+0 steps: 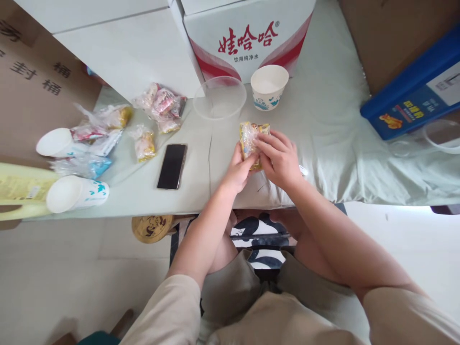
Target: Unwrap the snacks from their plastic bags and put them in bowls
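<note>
Sitting nearest the camera, the person shows knees and two bare forearms, which reach forward over the near rim of a table covered in a pale cloth (323, 143). Just past that rim both hands meet on one small snack packet (250, 135), clear wrap with yellow print, held over the cloth near the middle of the table; whether it rests on the cloth I cannot tell. The left hand (239, 171) closes on it from the left and near side, fingers curled round the packet's near end. The right hand (279, 160) closes on it from the right, fingers laid across the packet's face and pointing left. Both hands are gripping the packet, neither one open. The packet's long axis runs near to far, leaning slightly, and its far end pokes out free beyond both sets of fingers. The right hand covers more of the packet and sits a touch farther than the left. Left of the hands and apart from them, a dark phone (171, 166) lies flat; farther left are a tipped cup (77, 193) and a heap of loose snack bags (158, 105). Beyond the held packet, clear of it, stand a clear plastic bowl (220, 98) and, to its right, an upright paper cup (269, 85), both in front of a white carton (247, 40) with red lettering. A blue box (413, 91) lies at the far right.
</note>
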`<control>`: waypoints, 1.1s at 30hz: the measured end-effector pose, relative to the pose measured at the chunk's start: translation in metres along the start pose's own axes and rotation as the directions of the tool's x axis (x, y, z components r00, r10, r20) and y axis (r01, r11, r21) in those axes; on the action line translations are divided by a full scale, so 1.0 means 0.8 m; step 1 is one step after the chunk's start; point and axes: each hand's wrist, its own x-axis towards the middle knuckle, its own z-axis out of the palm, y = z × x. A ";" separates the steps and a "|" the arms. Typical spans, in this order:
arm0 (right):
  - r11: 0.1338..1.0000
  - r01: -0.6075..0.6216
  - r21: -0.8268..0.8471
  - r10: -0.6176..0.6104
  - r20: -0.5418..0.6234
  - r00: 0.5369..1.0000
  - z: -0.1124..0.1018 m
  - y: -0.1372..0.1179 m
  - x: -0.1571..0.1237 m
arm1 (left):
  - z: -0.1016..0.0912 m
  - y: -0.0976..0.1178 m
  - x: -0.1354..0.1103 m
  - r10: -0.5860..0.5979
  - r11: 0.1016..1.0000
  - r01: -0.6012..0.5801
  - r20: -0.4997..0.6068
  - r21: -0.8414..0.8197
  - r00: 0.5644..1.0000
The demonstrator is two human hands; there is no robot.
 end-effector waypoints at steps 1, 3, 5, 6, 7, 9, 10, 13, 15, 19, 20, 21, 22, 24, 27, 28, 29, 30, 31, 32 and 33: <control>1.000 -0.002 -0.015 0.002 0.013 1.000 0.001 -0.001 0.000 | -0.004 0.004 0.000 -0.027 0.999 0.028 0.025 -0.021 0.999; 0.999 -0.001 -0.038 0.002 0.034 0.999 0.002 -0.004 0.000 | -0.013 0.012 0.001 -0.095 0.994 0.099 0.090 -0.049 0.991; 0.999 0.028 -0.046 -0.025 0.066 0.998 0.003 -0.007 0.000 | -0.021 0.020 0.003 -0.156 0.985 0.165 0.135 -0.054 0.978; 0.998 0.055 -0.041 -0.051 0.090 0.995 0.003 -0.009 0.000 | -0.025 0.022 0.004 -0.177 0.981 0.185 0.135 -0.052 0.975; 0.996 0.088 -0.031 -0.084 0.117 0.990 0.003 -0.012 -0.001 | -0.027 0.023 0.006 -0.191 0.979 0.198 0.120 -0.048 0.974; 0.988 0.151 0.005 -0.150 0.161 0.975 0.001 -0.017 -0.003 | -0.030 0.024 0.010 -0.200 0.978 0.203 0.067 -0.042 0.977; 0.985 0.173 0.026 -0.174 0.171 0.970 -0.001 -0.018 -0.003 | -0.031 0.023 0.012 -0.196 0.979 0.197 0.038 -0.040 0.980; 0.990 0.126 0.062 -0.133 0.126 0.983 -0.012 -0.010 -0.005 | -0.033 0.023 0.016 -0.149 0.987 0.147 -0.040 -0.059 0.988; 0.999 -0.011 0.031 0.009 0.055 0.998 -0.019 0.007 -0.008 | -0.036 0.027 0.016 -0.093 0.992 0.084 -0.100 -0.096 0.991; 0.960 -0.256 -0.115 0.265 0.068 0.962 -0.021 0.050 -0.017 | -0.045 0.037 0.014 0.013 0.989 -0.040 -0.179 -0.145 0.984; 0.949 -0.277 -0.151 0.294 0.104 0.950 -0.019 0.059 -0.020 | -0.047 0.039 0.014 0.025 0.988 -0.052 -0.179 -0.148 0.984; 0.939 -0.291 -0.182 0.317 0.135 0.939 -0.017 0.066 -0.022 | -0.048 0.040 0.014 0.033 0.987 -0.059 -0.174 -0.148 0.984; 0.931 -0.305 -0.202 0.337 0.155 0.929 -0.016 0.070 -0.024 | -0.048 0.041 0.015 0.043 0.987 -0.068 -0.170 -0.145 0.985; 0.923 -0.336 -0.186 0.366 0.160 0.917 -0.015 0.072 -0.023 | -0.047 0.039 0.016 0.089 0.986 -0.111 -0.168 -0.127 0.982; 0.917 -0.395 0.055 0.380 0.177 0.908 -0.020 0.056 -0.016 | -0.041 0.032 0.020 0.174 0.978 -0.189 -0.155 -0.089 0.972; 0.897 -0.407 0.173 0.372 0.203 0.906 -0.022 0.047 -0.013 | -0.038 0.028 0.020 0.185 0.977 -0.198 -0.144 -0.079 0.972; 0.865 -0.414 0.285 0.357 0.229 0.905 -0.024 0.038 -0.011 | -0.035 0.024 0.020 0.185 0.979 -0.195 -0.129 -0.067 0.974; 0.828 -0.413 0.379 0.337 0.252 0.907 -0.024 0.028 -0.008 | -0.032 0.020 0.020 0.178 0.981 -0.184 -0.110 -0.053 0.978; 0.798 -0.405 0.447 0.313 0.268 0.911 -0.024 0.020 -0.007 | -0.029 0.016 0.020 0.166 0.985 -0.170 -0.090 -0.036 0.982; 0.777 -0.395 0.490 0.291 0.277 0.916 -0.023 0.012 -0.005 | -0.027 0.012 0.019 0.150 0.988 -0.151 -0.070 -0.017 0.986; 0.767 -0.385 0.513 0.273 0.283 0.920 -0.021 0.006 -0.004 | -0.024 0.009 0.019 0.129 0.992 -0.129 -0.048 -0.001 0.990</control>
